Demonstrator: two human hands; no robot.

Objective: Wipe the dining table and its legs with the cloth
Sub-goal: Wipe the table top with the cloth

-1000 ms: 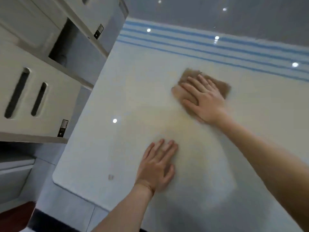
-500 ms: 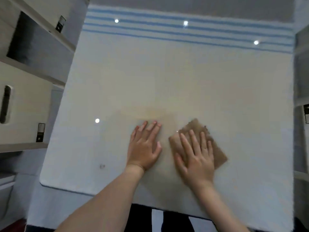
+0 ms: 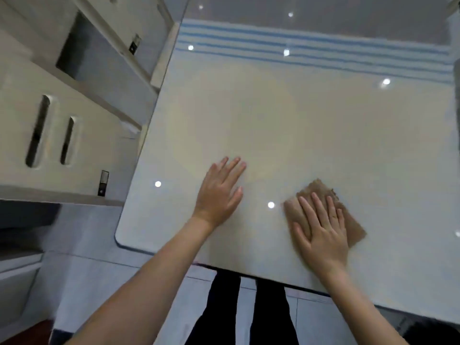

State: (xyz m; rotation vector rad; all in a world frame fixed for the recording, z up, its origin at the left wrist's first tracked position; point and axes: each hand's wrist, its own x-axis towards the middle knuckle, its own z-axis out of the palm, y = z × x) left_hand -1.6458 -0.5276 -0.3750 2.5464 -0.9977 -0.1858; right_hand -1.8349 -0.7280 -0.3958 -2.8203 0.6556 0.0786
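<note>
Your right grip (image 3: pixel 323 235) lies flat with straight fingers, pressing the brown cloth (image 3: pixel 353 226) onto the counter (image 3: pixel 273 115) at about 4 o'clock, near the front edge. Your left grip (image 3: pixel 219 192) rests open on the bare top at 7 o'clock and holds nothing. I judge the top mid-wipe. The glossy surface hides which parts are done, and the legs, out of view, remain. Cabinets (image 3: pixel 62 135) crowd the 9 o'clock edge.

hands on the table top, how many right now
2. The left hand lies flat on the bare table, left of the cloth. The right hand presses flat on the cloth, near the table's near edge. None seem hidden.
</note>
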